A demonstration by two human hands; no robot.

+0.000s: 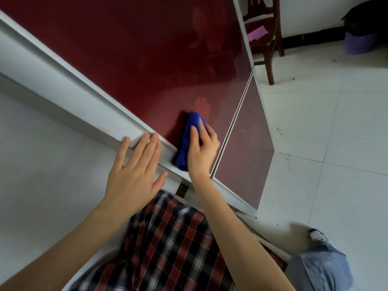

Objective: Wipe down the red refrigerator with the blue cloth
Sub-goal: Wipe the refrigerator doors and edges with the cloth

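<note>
The red refrigerator [136, 59] fills the upper left, its glossy upper door running down to a seam above a smaller lower door [245, 143]. A bunched blue cloth [186, 139] lies against the upper door near its white side edge. My right hand [202, 150] presses flat on the cloth, fingers spread over it. My left hand [134, 169] rests open on the white side panel [42, 143] of the refrigerator, fingertips at the door's edge, holding nothing.
A dark wooden chair [266, 38] with a pink paper on its seat stands beyond the refrigerator. A purple basket [359, 42] sits by the wall at the upper right. White floor tiles [325, 122] spread to the right, with my shoe [317, 236] below.
</note>
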